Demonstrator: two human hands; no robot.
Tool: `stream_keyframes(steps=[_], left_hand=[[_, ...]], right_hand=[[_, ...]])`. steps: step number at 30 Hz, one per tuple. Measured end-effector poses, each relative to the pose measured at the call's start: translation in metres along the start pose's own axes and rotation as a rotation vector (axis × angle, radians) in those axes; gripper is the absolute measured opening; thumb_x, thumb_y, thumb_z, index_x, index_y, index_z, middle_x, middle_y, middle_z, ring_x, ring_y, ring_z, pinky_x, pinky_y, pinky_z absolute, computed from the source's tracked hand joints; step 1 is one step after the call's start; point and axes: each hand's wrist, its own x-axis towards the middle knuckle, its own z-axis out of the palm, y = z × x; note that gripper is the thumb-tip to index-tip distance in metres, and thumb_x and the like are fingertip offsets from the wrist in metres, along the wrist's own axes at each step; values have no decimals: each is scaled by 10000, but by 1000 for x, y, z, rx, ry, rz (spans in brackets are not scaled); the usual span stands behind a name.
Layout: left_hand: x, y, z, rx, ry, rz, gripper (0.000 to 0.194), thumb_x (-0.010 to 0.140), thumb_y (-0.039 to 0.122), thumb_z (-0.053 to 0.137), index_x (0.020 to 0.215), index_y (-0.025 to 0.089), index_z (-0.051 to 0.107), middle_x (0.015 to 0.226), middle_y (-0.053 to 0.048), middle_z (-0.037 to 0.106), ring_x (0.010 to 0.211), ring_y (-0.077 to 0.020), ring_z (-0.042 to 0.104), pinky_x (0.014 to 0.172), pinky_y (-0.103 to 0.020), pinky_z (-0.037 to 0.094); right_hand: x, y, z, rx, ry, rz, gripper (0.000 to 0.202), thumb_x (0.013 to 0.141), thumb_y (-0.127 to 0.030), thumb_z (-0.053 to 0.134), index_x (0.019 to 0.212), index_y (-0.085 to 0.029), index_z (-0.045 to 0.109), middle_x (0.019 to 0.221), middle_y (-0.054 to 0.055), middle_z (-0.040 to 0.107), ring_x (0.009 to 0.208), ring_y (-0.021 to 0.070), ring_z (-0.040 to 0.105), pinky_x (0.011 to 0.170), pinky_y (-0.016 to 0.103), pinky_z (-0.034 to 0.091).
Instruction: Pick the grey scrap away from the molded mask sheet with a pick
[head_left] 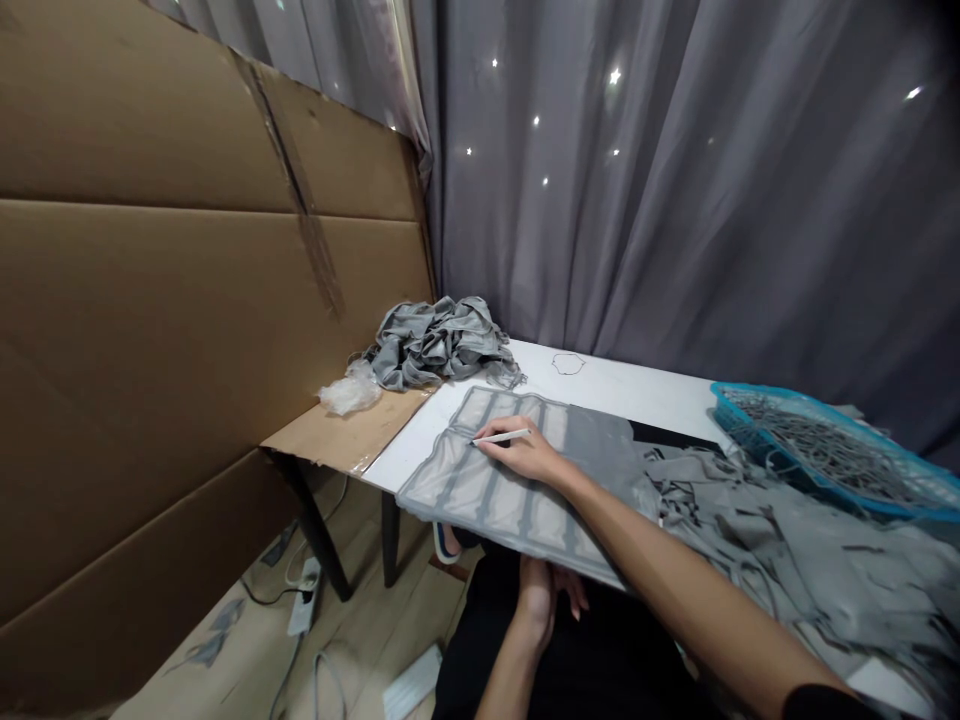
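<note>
A: What is under the pen?
B: A grey panelled piece (600,440), spread at the near edge of a white table (630,385), its pale, see-through panels toward the left and a plain grey stretch toward the right.

A: And the hands?
B: The right hand (525,452) pinches a slim white pen-like tool (510,436), its tip at a band between panels on the left; whether it touches is too fine to tell. The left hand (555,588) rests low, beneath the near edge, fingers partly hidden; whether it grips anything, one cannot tell.

A: How far along is it?
B: Apparently mid-work: one piece lies flat under the tool, and any trace left on it is too small to make out.

A: And what is left?
B: A crumpled grey heap (442,340) sits far left, beside a clear plastic bag (351,388); loose grey pieces (810,540) crowd the right, near a blue basket (731,388) of grey strips. Which are finished and which are waiting, nothing shows.
</note>
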Motion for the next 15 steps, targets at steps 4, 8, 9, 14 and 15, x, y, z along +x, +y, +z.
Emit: stream_keyframes(steps=[4, 8, 9, 14, 15], left_hand=[[-2, 1, 1, 21, 10, 45, 836, 886, 910, 657, 744, 88, 726, 464, -127, 640, 346, -184, 583, 347, -237, 415], [-5, 3, 2, 23, -3, 57, 822, 890, 908, 667, 729, 103, 717, 460, -115, 638, 343, -180, 583, 341, -230, 418], [-5, 4, 2, 21, -5, 60, 815, 892, 902, 674, 745, 101, 723, 466, -113, 644, 343, -179, 584, 341, -229, 420], [-5, 5, 3, 8, -9, 68, 815, 879, 892, 706, 825, 80, 752, 503, -120, 680, 344, -179, 591, 338, -230, 425], [-5, 6, 3, 7, -8, 69, 815, 876, 891, 709, 832, 78, 753, 508, -123, 685, 344, -181, 593, 334, -229, 422]], right_hand=[[0, 0, 0, 5, -1, -3, 115, 977, -229, 760, 936, -224, 868, 973, 41, 881, 873, 223, 787, 834, 302, 552], [0, -1, 0, 6, 5, -10, 122, 979, -239, 755, 934, -225, 868, 977, 47, 882, 873, 231, 789, 840, 316, 556], [0, -1, 0, 2, 7, -10, 121, 978, -239, 756, 935, -227, 868, 979, 47, 883, 875, 233, 788, 843, 319, 557], [0, -1, -1, -1, -5, -9, 127, 982, -241, 752, 939, -230, 871, 987, 44, 883, 878, 229, 787, 847, 314, 559], [0, -1, -1, 0, -7, -7, 129, 982, -243, 750, 938, -228, 871, 982, 42, 881, 874, 227, 786, 840, 310, 556]])
